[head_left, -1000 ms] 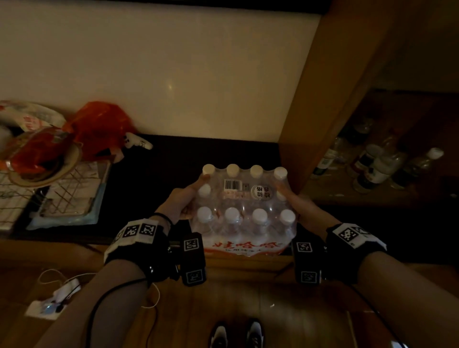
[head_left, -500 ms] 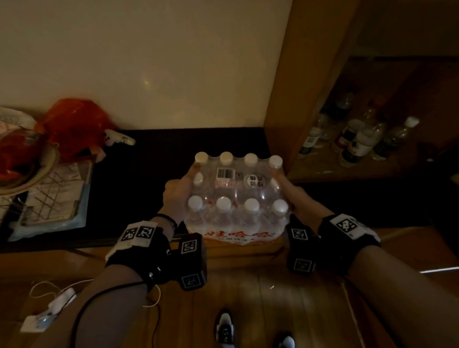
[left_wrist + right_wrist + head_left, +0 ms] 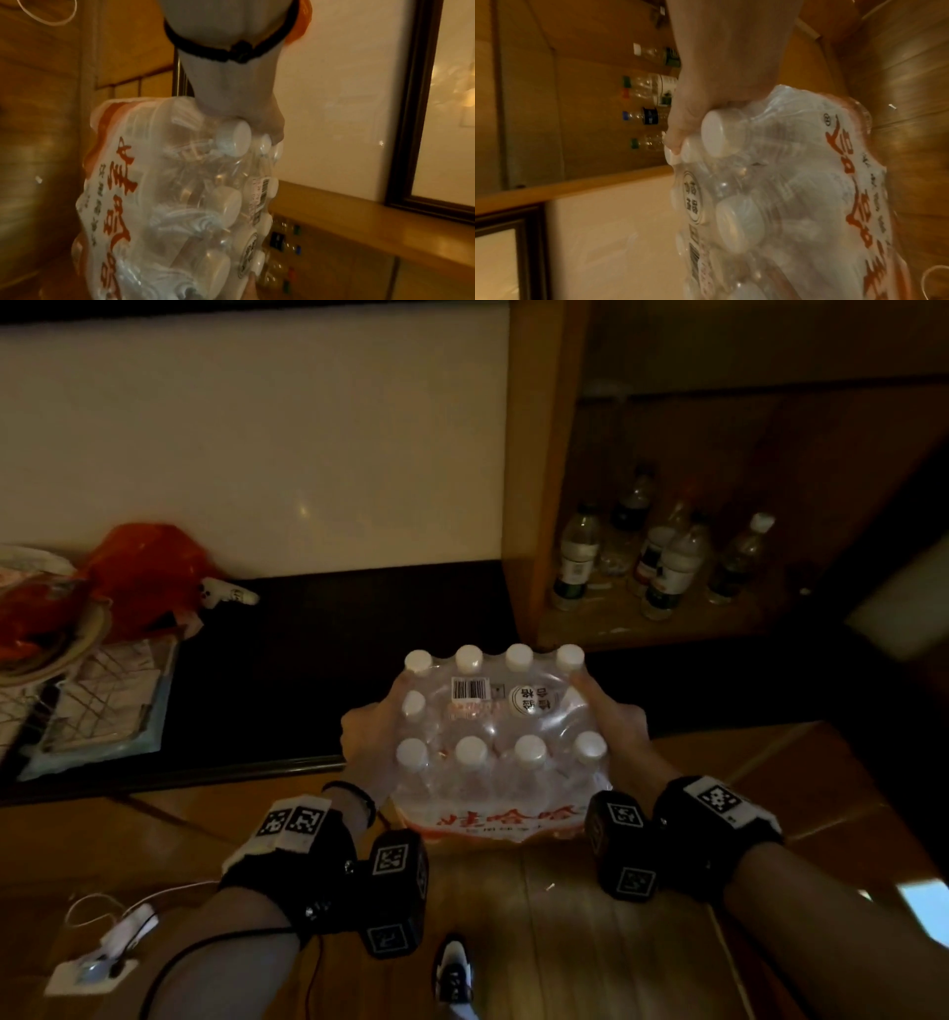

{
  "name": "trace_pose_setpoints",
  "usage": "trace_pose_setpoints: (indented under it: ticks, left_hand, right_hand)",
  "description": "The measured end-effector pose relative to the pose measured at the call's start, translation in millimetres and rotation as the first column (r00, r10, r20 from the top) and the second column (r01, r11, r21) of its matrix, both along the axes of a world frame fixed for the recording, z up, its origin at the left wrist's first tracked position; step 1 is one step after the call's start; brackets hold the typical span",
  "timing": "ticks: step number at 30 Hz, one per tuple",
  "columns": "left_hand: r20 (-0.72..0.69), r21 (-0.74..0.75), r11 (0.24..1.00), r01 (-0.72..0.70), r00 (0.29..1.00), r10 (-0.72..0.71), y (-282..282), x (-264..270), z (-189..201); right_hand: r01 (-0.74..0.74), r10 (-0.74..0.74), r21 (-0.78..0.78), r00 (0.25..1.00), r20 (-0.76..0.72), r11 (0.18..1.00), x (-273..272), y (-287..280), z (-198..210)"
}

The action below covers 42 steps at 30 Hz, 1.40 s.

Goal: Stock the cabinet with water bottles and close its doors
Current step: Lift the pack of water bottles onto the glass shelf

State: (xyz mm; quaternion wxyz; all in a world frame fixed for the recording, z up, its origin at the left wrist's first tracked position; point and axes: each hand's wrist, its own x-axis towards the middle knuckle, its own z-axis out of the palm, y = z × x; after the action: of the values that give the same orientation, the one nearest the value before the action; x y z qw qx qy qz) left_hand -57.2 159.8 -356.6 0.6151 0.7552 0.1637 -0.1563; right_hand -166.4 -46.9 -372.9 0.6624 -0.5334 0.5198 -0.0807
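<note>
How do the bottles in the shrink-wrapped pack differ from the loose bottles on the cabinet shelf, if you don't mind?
The pack is film-bound and held between the left hand and right hand; the loose bottles stand separately on the cabinet shelf. The pack's caps are all white; the loose bottles' caps vary. Both hold clear plastic bottles.

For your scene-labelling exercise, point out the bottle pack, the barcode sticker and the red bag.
bottle pack (image 3: 493, 762): head view, clear wrap between caps.
barcode sticker (image 3: 470, 688): head view, the bars.
red bag (image 3: 149, 572): head view, its crumpled middle.
</note>
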Motion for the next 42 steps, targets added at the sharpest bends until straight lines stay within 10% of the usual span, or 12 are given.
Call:
trace_pose_setpoints:
  ticks: [7,19,42]
  left_hand:
    - [0.161,0.074,0.953,0.294,0.94,-0.302,-44,-71,22]
    - [0.3,-0.187,0.916,0.356,0.908,-0.292,-132,-151,145]
    - [0.674,-0.279,0.856,0.436,0.724,-0.149,-242,-74,381]
  right_hand:
    - [0.027,-0.023,-0.05,0.996,0.083,0.998,-98,-49,33]
    - [0.095,-0.032,-0.16,0.933,0.358,0.983,-191,-134,161]
    - [0.019,0.253,-0.343,0.637,0.729,0.939,-114,-267,375]
